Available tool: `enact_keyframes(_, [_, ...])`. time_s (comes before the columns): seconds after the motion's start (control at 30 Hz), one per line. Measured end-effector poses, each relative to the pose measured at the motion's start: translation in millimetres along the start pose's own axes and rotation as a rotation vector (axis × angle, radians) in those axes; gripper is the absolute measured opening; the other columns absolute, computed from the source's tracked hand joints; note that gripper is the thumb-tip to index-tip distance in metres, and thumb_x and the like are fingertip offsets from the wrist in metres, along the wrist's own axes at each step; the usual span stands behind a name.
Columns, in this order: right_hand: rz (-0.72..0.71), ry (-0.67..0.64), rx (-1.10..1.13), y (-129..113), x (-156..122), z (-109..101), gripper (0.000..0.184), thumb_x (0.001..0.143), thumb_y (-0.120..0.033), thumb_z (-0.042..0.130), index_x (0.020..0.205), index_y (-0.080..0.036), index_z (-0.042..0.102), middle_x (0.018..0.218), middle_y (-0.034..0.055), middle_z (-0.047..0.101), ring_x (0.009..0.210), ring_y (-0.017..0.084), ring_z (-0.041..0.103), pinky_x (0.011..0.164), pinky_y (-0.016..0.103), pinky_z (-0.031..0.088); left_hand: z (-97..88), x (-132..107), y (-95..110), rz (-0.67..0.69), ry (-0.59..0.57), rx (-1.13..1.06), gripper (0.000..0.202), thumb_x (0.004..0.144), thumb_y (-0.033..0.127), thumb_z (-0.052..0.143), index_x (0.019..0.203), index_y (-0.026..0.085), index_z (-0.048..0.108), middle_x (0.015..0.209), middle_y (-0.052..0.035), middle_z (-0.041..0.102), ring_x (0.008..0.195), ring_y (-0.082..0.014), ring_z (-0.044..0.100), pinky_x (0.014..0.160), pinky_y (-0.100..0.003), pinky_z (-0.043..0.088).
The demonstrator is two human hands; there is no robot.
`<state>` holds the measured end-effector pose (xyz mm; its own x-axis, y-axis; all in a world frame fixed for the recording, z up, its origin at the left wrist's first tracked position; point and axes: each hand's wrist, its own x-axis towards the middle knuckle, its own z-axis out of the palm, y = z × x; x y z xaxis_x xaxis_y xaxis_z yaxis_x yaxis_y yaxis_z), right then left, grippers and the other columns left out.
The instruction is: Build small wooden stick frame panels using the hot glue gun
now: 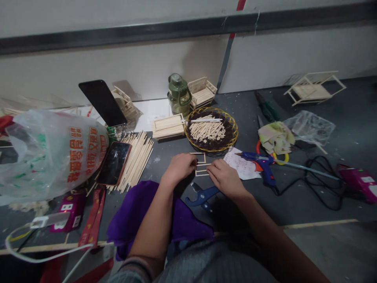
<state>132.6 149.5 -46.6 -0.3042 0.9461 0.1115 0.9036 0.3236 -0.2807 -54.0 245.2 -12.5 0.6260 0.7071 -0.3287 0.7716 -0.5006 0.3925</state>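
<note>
My left hand [182, 166] is closed, its fingertips pinching a small rectangular frame of thin wooden sticks [205, 158]. Close beside it, my right hand [226, 177] pinches a second small stick frame [202, 171] that reaches left toward my left fingers. The two frames lie nearly parallel at the tabletop, and part of each is hidden behind my fingers. Blue-handled cutters [196, 198] rest just below my right hand. Above both hands stands a yellow-rimmed woven basket [235, 138] with short cut sticks [207, 129] and a white pen-like rod in it.
A blue glue gun [265, 163] with its cord sits at the right, by paper [243, 167] and a cloth [277, 137]. Long sticks [137, 161], a phone [114, 163] and a plastic bag [53, 153] are left. A green-lidded bottle [179, 94] and stick-built miniature furniture [312, 90] stand behind.
</note>
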Motion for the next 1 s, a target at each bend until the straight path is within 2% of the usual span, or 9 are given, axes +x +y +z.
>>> enact_keyframes(0.27, [-0.022,-0.058,-0.046,-0.1,2.3,-7.5,0.016,0.096,-0.016,0.05,0.097,-0.02,0.066,0.092,0.0069,0.061,0.09,0.02,0.05,0.069,0.03,0.037,-1.5,-0.4,0.3,0.014,-0.017,-0.025,0.015,0.081,0.02,0.06,0.091,0.024,0.071,0.093,-0.0048,0.074,0.086,-0.0212,0.066,0.071,-0.027,0.045])
enact_keyframes(0.47, [-0.046,-0.094,-0.105,-4.7,4.6,-9.7,0.018,0.09,-0.007,0.052,0.096,-0.018,0.065,0.092,0.0077,0.062,0.09,0.022,0.05,0.069,0.031,0.037,-0.6,-0.7,2.9,0.02,-0.012,-0.032,0.013,0.08,0.021,0.061,0.09,0.023,0.069,0.093,-0.0043,0.074,0.086,-0.0213,0.066,0.07,-0.026,0.044])
enact_keyframes(0.77, [0.012,-0.045,-0.075,-7.3,0.3,-2.5,0.017,0.091,-0.01,0.051,0.094,-0.018,0.065,0.092,0.0088,0.063,0.092,0.022,0.053,0.07,0.031,0.039,-2.1,-1.1,4.9,0.012,-0.017,-0.02,0.012,0.08,0.02,0.06,0.088,0.023,0.068,0.092,-0.005,0.073,0.085,-0.0219,0.066,0.068,-0.027,0.043])
enact_keyframes(0.87, [0.012,0.016,0.051,-0.2,-1.3,-4.8,0.02,0.095,-0.013,0.047,0.103,-0.018,0.064,0.096,0.008,0.066,0.094,0.022,0.056,0.075,0.031,0.043,-2.5,-1.3,4.3,0.014,-0.021,-0.028,0.012,0.08,0.021,0.06,0.089,0.023,0.069,0.094,-0.0049,0.073,0.085,-0.0213,0.066,0.068,-0.027,0.043])
enact_keyframes(1.0, [0.112,0.233,0.197,15.2,-7.0,-16.9,0.022,0.098,-0.02,0.043,0.107,-0.02,0.063,0.098,0.0079,0.069,0.093,0.021,0.061,0.083,0.033,0.046,-1.7,-1.5,2.3,0.022,-0.018,-0.035,0.012,0.082,0.025,0.061,0.09,0.023,0.069,0.093,-0.005,0.073,0.085,-0.0212,0.066,0.069,-0.026,0.043])
